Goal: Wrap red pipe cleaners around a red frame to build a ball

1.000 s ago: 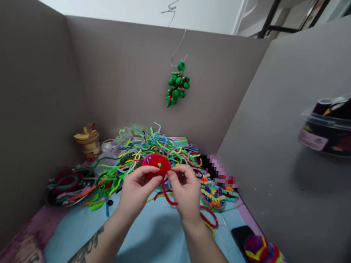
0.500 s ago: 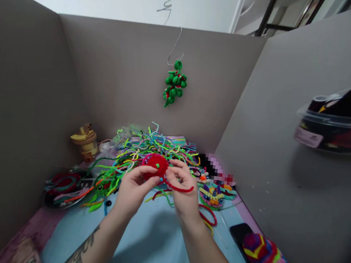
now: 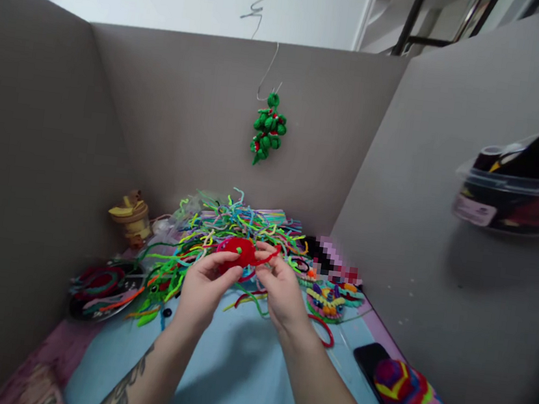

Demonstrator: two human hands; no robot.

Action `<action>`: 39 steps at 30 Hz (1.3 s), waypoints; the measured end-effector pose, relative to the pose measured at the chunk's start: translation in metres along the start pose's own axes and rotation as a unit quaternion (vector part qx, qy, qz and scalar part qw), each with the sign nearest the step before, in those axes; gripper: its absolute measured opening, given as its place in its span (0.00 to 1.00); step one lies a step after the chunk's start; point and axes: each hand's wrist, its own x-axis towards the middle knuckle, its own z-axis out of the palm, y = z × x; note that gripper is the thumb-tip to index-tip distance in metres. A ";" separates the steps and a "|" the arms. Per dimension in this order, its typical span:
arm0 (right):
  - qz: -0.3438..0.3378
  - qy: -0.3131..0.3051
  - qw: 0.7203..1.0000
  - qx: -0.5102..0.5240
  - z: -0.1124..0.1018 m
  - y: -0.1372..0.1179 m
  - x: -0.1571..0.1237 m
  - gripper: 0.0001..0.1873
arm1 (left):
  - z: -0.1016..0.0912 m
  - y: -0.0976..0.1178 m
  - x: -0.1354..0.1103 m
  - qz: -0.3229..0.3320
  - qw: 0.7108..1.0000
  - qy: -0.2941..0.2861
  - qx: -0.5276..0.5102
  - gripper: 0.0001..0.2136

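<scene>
Between my hands is a round red piece of wound pipe cleaner (image 3: 244,249) with a small green spot in its middle. My left hand (image 3: 207,285) pinches its lower left edge between thumb and fingers. A loose red pipe cleaner end (image 3: 268,258) leads off the piece's right side, and my right hand (image 3: 283,290) has its fingers closed on that end. Behind the piece lies a large tangled heap of many-coloured pipe cleaners (image 3: 228,220).
To the left are a dark tray of pipe cleaners (image 3: 104,290) and a tan cup (image 3: 131,216). On the right lie a colourful pipe cleaner figure (image 3: 326,302), a phone (image 3: 371,357) and a striped fuzzy item (image 3: 410,396). A green ornament (image 3: 269,130) hangs on the back panel.
The loose red end, which lay across my right hand pointing right, now points up and right between the right fingers. The red piece has tilted slightly; my left hand keeps its grip.
</scene>
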 end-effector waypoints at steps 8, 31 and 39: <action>-0.048 0.063 0.997 -0.008 0.010 0.005 -0.005 0.11 | -0.001 -0.002 0.001 0.023 0.999 0.019 0.029 0.09; 0.000 -0.055 0.998 0.039 0.004 -0.006 -0.004 0.12 | -0.007 0.004 0.001 -0.022 0.997 -0.067 -0.023 0.11; -0.035 0.050 0.998 0.003 0.005 0.002 -0.001 0.11 | -0.006 0.007 0.003 0.014 0.997 -0.076 0.012 0.19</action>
